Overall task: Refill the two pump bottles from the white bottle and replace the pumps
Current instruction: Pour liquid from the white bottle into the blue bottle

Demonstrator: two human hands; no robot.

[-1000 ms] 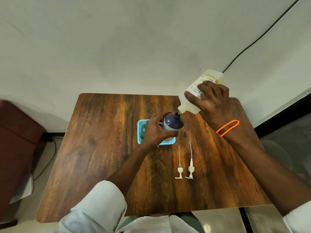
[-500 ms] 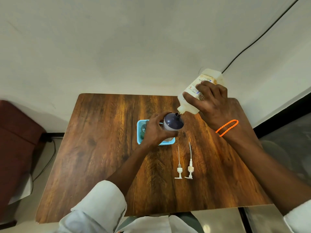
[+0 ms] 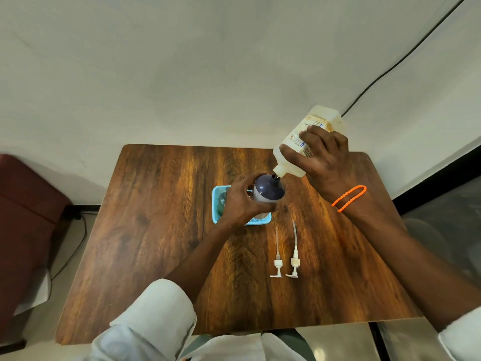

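White bottle's [image 3: 307,138] printed label, text illegible.

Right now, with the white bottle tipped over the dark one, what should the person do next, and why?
Probably keep pouring steadily. The right hand holds the white bottle nozzle-down at the dark bottle's mouth, the left hand steadies it, and both pumps lie on the table, not yet needed.

Wooden table [image 3: 156,230] against a pale wall [image 3: 182,74], dark red seat [image 3: 23,217] beside it
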